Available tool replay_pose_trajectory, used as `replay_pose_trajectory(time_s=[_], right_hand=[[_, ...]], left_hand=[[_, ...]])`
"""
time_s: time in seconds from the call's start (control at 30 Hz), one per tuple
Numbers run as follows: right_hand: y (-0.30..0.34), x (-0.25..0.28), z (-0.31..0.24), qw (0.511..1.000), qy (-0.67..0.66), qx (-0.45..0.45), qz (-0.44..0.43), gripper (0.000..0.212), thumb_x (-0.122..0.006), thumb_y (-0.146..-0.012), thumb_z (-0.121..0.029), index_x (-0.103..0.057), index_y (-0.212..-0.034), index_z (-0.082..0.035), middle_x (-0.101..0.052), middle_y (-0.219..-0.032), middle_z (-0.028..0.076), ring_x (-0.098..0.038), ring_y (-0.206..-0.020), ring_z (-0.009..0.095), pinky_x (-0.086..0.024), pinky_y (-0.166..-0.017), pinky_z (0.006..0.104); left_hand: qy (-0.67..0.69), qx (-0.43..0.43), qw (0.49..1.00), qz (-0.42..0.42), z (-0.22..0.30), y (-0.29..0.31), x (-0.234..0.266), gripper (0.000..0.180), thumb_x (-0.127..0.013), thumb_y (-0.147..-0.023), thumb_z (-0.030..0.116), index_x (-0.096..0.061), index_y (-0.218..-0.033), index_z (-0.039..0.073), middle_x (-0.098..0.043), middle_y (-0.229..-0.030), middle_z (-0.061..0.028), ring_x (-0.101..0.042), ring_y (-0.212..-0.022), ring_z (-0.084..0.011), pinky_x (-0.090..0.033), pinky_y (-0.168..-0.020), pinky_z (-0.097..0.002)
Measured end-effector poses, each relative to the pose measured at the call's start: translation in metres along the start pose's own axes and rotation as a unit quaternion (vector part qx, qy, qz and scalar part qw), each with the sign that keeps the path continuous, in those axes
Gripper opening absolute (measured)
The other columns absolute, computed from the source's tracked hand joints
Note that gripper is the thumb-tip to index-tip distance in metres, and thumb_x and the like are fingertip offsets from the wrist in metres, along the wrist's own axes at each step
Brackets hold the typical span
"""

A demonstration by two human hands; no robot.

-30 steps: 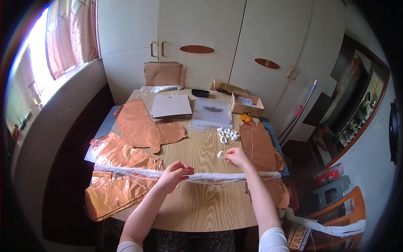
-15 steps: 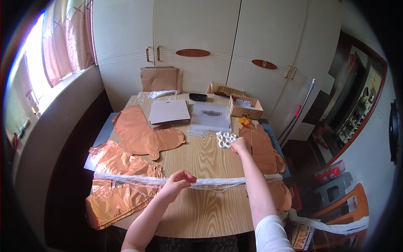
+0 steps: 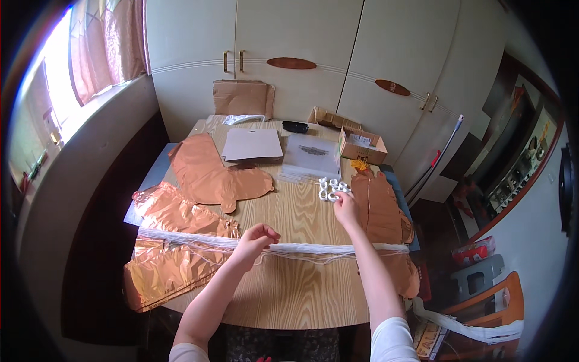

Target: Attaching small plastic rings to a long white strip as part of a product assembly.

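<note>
Bent fingers and a pressed-in thumb close my left hand (image 3: 256, 242) just over a long bundle of white strings (image 3: 313, 248) lying across the table. Whether it pinches a single strand is too small to see. Farther out, my right hand (image 3: 346, 212) pinches at the near right edge of a cluster of small white rings (image 3: 324, 195), its fingertips on one of them. Copper-coloured foil balloons lie flat at both sides: a large shape (image 3: 199, 169) and a crinkled stack (image 3: 175, 211) at left, and a pile (image 3: 379, 202) at right.
Toward the back of the wooden table (image 3: 295, 295) are a pale card stack (image 3: 252, 143), clear plastic bags (image 3: 310, 158), a black tray (image 3: 295, 127) and an open cardboard box (image 3: 363, 148). An orange chair (image 3: 512, 295) with white strings over it stands at right.
The view has shifted, so the table sits slightly higher and more to the right. My right hand has drawn slightly toward me beside the rings. My left hand keeps its bent-finger pose.
</note>
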State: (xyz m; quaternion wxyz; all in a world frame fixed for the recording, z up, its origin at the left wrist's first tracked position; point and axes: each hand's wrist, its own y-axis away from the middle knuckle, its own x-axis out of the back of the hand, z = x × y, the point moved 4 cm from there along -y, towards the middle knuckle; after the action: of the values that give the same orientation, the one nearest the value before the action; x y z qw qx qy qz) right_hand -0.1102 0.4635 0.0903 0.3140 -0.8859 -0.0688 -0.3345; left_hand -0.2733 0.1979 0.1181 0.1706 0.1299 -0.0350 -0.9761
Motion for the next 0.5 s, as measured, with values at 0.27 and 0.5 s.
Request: replay_pose_trajectory(time_s=[0.27,0.5], right_hand=[[0.115,0.014,-0.137,0.939,-0.108,0.172,-0.279,0.010,-0.063,-0.077,-0.015,-0.066,-0.084,-0.009,-0.060,-0.082,0.005,-0.061,-0.071,0.020,-0.049,-0.065,0.0315],[0.135,0.015,-0.142,0.936,-0.077,0.282,-0.195,0.006,-0.064,-0.073,-0.014,-0.063,-0.077,-0.009,-0.057,-0.077,0.004,-0.059,-0.073,0.022,-0.046,-0.067,0.0353]], left_hand=[[-0.457,-0.163,0.873,0.056,0.014,0.010,0.010,0.012,-0.060,-0.073,0.011,-0.062,-0.082,0.004,-0.061,-0.080,-0.0072,-0.059,-0.073,-0.0196,-0.047,-0.067,-0.0309],[-0.611,-0.147,0.777,-0.024,0.013,0.019,0.001,0.013,-0.064,-0.067,0.015,-0.065,-0.078,0.009,-0.059,-0.080,-0.0085,-0.059,-0.077,-0.0274,-0.047,-0.070,-0.0372]])
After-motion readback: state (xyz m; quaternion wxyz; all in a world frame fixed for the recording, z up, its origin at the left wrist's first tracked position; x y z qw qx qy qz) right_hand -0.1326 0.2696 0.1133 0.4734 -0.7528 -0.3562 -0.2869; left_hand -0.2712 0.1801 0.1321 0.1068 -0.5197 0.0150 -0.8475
